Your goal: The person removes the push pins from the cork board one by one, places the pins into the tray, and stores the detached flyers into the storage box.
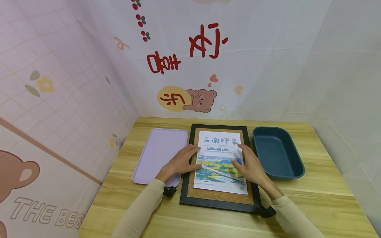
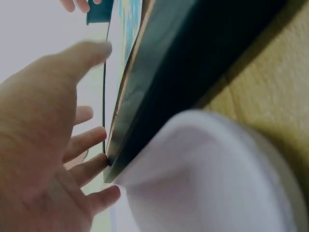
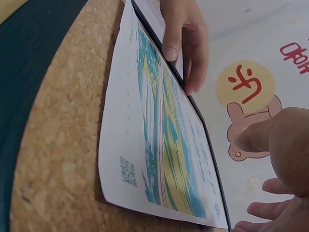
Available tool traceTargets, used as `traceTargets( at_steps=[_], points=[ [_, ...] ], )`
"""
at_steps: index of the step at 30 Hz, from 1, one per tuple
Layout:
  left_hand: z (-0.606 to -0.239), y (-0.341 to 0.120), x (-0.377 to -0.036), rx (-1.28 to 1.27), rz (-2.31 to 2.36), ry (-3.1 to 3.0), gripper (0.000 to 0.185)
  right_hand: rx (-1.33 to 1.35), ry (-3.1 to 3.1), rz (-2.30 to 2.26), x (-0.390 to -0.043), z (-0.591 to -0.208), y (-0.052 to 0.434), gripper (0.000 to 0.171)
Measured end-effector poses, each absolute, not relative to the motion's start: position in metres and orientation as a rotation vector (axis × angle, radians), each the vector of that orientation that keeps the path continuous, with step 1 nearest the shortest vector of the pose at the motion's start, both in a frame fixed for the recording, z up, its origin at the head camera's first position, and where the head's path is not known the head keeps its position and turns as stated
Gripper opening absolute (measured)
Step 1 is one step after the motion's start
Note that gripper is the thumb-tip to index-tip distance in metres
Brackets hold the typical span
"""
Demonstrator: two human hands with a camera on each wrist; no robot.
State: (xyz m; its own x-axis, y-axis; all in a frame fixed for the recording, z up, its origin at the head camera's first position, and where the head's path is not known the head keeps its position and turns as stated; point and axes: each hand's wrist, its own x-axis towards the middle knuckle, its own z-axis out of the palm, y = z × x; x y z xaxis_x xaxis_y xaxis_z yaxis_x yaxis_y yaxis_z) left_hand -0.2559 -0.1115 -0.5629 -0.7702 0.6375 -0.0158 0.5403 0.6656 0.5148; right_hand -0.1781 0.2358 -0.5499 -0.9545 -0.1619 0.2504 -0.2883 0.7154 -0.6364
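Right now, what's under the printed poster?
The poster lies on a cork board in a black frame, which rests on the wooden table. Both hands, left and right, rest on its side edges. The cork beneath the sheet is hidden.

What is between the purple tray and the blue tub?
The black-framed cork board with the poster, both hands resting on it, lies between the purple tray and blue tub, per the head view.

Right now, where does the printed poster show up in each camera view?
Head: poster lies centre, on the cork board.
Left wrist: poster is a thin edge-on strip at the top.
Right wrist: poster fills the middle, seen slantwise.
Shared landmark: the board's black frame.
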Motion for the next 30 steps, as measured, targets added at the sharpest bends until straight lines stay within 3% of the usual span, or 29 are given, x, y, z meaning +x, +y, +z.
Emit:
traceTargets(
  at_steps=[9,30],
  points=[
    [-0.557,-0.103,-0.255,0.884,0.956,2.775,0.073,0.314,-2.767,1.112,-0.179,-0.555,0.239,0.08],
    [-0.549,-0.09,-0.249,0.59,1.269,2.527,0.083,0.222,-2.828,1.239,-0.178,-0.55,0.242,0.075]
  ],
)
